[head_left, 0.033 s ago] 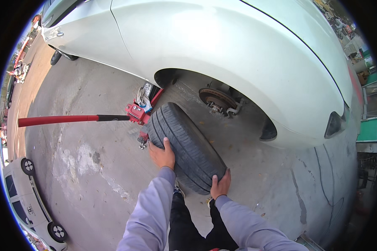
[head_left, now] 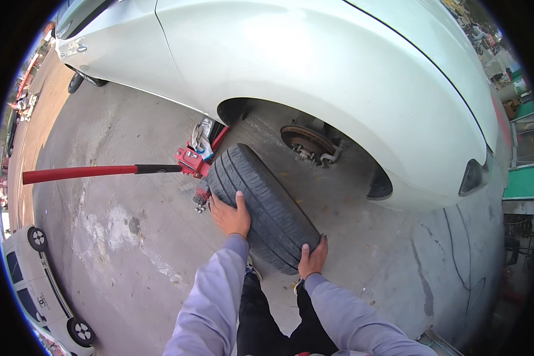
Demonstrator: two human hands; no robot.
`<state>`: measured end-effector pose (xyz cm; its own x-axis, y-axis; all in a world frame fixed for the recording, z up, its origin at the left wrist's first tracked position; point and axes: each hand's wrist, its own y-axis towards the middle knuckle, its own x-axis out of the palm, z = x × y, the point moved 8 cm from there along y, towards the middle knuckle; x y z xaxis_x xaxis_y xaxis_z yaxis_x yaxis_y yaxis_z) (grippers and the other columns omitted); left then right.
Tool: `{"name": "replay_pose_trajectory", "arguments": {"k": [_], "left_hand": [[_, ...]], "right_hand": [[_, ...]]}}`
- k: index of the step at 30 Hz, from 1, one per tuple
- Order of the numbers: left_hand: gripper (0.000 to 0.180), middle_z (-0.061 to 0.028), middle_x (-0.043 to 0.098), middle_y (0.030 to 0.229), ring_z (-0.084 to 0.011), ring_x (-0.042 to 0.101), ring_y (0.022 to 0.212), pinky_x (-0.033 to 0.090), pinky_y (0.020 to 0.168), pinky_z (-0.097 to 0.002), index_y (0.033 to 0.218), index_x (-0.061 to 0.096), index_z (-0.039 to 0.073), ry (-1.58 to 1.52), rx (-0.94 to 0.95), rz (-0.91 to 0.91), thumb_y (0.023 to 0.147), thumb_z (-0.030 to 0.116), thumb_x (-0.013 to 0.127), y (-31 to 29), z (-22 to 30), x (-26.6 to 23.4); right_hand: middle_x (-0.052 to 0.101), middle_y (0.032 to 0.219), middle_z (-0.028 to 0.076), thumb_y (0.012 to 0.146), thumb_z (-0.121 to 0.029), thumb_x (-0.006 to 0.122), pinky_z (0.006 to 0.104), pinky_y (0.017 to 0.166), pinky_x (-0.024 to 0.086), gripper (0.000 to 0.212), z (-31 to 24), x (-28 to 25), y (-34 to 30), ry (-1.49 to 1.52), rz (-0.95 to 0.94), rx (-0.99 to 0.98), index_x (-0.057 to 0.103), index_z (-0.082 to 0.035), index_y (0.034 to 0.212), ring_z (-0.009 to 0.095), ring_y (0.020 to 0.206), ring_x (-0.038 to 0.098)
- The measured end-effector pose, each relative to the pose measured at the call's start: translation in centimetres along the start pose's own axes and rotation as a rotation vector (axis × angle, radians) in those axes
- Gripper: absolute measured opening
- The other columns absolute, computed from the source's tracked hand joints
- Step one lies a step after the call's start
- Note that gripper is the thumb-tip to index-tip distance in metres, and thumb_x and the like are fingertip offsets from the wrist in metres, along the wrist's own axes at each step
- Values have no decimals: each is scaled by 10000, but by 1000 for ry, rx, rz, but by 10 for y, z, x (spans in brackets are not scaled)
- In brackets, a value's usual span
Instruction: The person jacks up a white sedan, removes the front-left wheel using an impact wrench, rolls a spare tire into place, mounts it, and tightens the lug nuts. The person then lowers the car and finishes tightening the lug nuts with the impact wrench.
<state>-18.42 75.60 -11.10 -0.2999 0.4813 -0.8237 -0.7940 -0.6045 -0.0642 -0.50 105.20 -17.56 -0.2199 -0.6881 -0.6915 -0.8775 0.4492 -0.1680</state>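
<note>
A black tyre (head_left: 261,207) stands tilted on the ground in front of me, its grooved tread facing me. My left hand (head_left: 231,215) grips its left side, thumb lying up over the tread and fingers along the edge. Low on the right side, my right hand (head_left: 313,258) grips the other edge, its fingertips partly hidden behind the tyre. Beyond the tyre is the open wheel arch of a white car, where a rusty brake disc (head_left: 305,140) and its hub with studs (head_left: 304,154) are bare. The tyre's far face is hidden from me.
A red floor jack (head_left: 191,161) sits beside the tyre, its long red handle (head_left: 80,174) reaching left. Crumpled gloves or cloth (head_left: 202,137) lie on it. The white car's fender (head_left: 314,59) overhangs ahead. Another pale vehicle (head_left: 41,285) stands far left; a dark cable (head_left: 470,261) lies right.
Both hands sit very slightly higher against the tyre, and the view has shifted a little. The car and jack stay as they were.
</note>
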Motion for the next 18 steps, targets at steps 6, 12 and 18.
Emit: {"name": "replay_pose_trajectory", "arguments": {"k": [6, 12, 18], "left_hand": [[1020, -281, 308, 1602, -407, 212, 1537, 96, 1257, -538, 1537, 293, -106, 141, 409, -167, 904, 633, 600, 51, 85, 39], [1007, -272, 319, 1605, -406, 226, 1534, 123, 1252, -535, 1531, 319, -102, 170, 385, -262, 910, 646, 583, 90, 96, 60], [1012, -263, 321, 1610, -386, 224, 1541, 116, 1249, -546, 1530, 328, -97, 212, 395, -300, 904, 661, 572, 97, 113, 74]], "right_hand": [[372, 1531, 328, 1004, -529, 480, 552, 1183, 257, 792, -45, 9, 83, -53, 209, -46, 340, 70, 1502, 491, 1412, 356], [412, 1519, 320, 987, -473, 530, 536, 1168, 299, 730, -74, 11, 121, -67, 228, -132, 405, 44, 1487, 486, 1385, 404], [416, 1525, 307, 973, -428, 570, 533, 1167, 306, 702, -74, 0, 155, -50, 201, -119, 418, 14, 1497, 483, 1379, 413]]}}
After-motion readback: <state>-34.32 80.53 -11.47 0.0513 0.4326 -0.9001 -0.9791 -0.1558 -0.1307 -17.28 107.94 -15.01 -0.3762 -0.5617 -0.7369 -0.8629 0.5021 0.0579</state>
